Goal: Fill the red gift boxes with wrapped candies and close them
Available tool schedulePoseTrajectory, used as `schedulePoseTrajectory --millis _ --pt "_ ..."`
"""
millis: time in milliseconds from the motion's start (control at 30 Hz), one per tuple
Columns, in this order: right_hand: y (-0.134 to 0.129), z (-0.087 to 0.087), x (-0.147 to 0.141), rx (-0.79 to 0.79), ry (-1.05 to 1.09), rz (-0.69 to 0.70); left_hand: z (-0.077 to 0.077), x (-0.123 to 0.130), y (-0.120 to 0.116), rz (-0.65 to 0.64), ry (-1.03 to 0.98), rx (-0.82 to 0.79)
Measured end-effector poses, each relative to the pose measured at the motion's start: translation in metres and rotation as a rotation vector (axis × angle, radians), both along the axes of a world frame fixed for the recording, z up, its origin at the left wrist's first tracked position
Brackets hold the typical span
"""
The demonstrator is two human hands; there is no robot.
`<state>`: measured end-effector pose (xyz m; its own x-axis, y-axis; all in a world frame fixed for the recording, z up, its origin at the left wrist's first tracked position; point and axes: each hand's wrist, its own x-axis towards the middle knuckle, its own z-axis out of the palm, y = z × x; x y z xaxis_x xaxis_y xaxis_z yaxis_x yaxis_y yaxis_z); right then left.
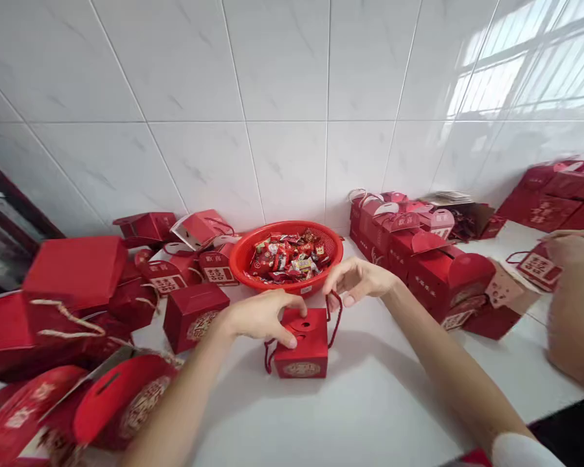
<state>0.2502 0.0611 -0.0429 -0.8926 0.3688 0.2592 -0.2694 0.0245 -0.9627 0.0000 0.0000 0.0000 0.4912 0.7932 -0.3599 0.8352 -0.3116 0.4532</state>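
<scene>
A: White sleeve [523,451], cut off at btm edge. What's under L hand [260,316]?
B: Red box [309,347], upright, patterned face twd cam. Long axis hard to tell.
A: Fingers?
B: L's spread on its top, some hidden, can't tell if gripping. R hand's [365,282] curl at cord [339,318], grip unclear. Basket [237,259] just beyond both.

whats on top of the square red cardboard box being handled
The left hand lies on the square red cardboard box, beside dark holes. The surface under the hand and the inside are covered.

Smth cardbd box [308,348], glossy tiles [287,165]
</scene>
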Motion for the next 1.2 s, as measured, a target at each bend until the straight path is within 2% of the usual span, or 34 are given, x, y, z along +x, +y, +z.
schedulePoseTrajectory --millis 100,200,300,433,567,700,833,900,1000,1133,1200 --pt "-0.005 0.007 -0.001 -0.022 0.015 -0.082 0.003 -0.008 0.003 -0.007 -0.136 -0.044" --pt "-0.011 0.015 -0.001 -0.029 0.041 -0.192 0.01 -0.017 0.003 0.054 -0.328 -0.078" --pt "-0.021 0.024 -0.003 0.01 0.041 -0.352 0.019 -0.024 -0.001 0.123 -0.648 -0.094" --pt "-0.041 0.036 -0.013 0.109 -0.034 -0.539 0.024 -0.02 -0.013 0.076 -1.047 -0.095" --pt "-0.06 0.038 -0.027 0.291 -0.148 -0.622 0.023 -0.012 -0.021 0.008 -1.136 -0.073" --pt "-0.068 0.03 -0.041 0.416 -0.202 -0.809 0.021 -0.009 -0.024 -0.056 -1.156 -0.033" --pt "-0.075 0.032 -0.047 0.403 -0.004 -1.008 0.022 -0.008 -0.027 -0.126 -1.227 0.071" --pt "-0.079 0.044 -0.042 0.407 0.151 -1.178 0.024 -0.008 -0.028 -0.124 -1.252 0.13" --pt "-0.08 0.079 -0.019 0.498 0.319 -1.439 0.025 -0.011 -0.027 -0.053 -1.271 0.198" --pt "-0.066 0.135 0.036 0.784 0.477 -1.689 0.023 -0.015 -0.015 0.078 -1.241 0.215" --pt "-0.054 0.157 0.07 0.925 0.436 -1.794 0.02 -0.017 -0.006 0.134 -1.218 0.212"
